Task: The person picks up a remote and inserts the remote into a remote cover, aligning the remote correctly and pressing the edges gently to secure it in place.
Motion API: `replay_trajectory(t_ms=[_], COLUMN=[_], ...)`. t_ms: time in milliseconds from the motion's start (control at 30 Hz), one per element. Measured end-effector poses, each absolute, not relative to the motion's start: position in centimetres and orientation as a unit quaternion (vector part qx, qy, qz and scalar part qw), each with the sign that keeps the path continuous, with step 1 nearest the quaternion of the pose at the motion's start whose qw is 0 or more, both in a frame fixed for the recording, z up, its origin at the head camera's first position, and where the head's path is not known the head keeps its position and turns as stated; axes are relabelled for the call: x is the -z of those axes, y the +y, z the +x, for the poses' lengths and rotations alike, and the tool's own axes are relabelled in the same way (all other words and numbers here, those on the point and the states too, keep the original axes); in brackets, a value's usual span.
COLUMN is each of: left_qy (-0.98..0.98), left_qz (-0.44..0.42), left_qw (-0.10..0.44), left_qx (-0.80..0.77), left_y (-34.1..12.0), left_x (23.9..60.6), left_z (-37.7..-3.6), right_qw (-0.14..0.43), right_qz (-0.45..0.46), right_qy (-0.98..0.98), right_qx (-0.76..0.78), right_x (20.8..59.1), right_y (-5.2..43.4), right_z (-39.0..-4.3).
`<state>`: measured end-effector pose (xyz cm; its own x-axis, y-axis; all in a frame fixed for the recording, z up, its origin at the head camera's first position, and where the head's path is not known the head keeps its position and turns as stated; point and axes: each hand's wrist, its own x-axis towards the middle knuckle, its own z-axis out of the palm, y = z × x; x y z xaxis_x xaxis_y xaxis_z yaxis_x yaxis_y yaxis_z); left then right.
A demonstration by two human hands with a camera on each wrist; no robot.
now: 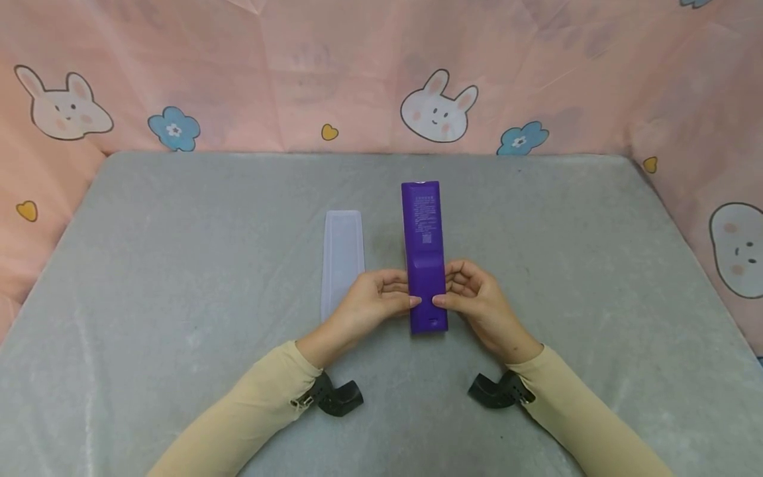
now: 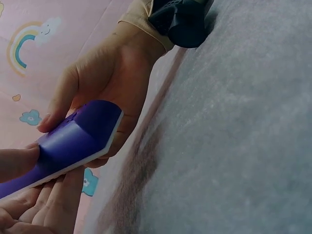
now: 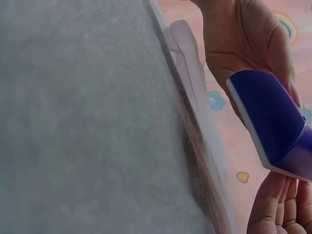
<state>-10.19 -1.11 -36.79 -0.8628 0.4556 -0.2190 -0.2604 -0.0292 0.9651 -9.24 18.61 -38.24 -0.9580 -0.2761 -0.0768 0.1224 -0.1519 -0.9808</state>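
Observation:
A long purple remote control [image 1: 424,278] is held off the table, its printed back toward the head camera and its lower end toward the person. My left hand [image 1: 372,299] grips its left edge, thumb on the back and fingers behind. From the other side my right hand [image 1: 485,308] pinches it the same way, both thumbs near the lower end. In the left wrist view the remote control [image 2: 80,139] shows a white face beneath the purple shell. A translucent whitish sleeve [image 1: 342,258] lies left of it, partly hidden by the left hand.
A grey cloth covers the table [image 1: 179,265]. A pink curtain [image 1: 357,66] with rabbits and flowers hangs along the back and sides. Black wrist cameras sit under both cuffs, the left camera [image 1: 340,397] and the right camera [image 1: 495,391], just above the cloth.

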Motion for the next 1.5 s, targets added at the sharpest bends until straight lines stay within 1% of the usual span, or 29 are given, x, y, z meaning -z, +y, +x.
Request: replay_trajectory(t_ms=[467,1500], left_qy=[0.661,0.677], left_qz=[0.091,0.077], left_qw=[0.260,0.272], left_qx=[-0.698,-0.679], left_y=[-1.25,-1.07], left_x=[36.70,36.53], left_z=[-10.27,-10.38], right_qw=[0.142,0.174], right_qz=[-0.073,-0.065], right_qy=[0.608,0.631], right_qx=[0.778,0.753], right_x=[38.58,38.49], right_y=[18.63,18.73], right_z=[-9.36,-9.47])
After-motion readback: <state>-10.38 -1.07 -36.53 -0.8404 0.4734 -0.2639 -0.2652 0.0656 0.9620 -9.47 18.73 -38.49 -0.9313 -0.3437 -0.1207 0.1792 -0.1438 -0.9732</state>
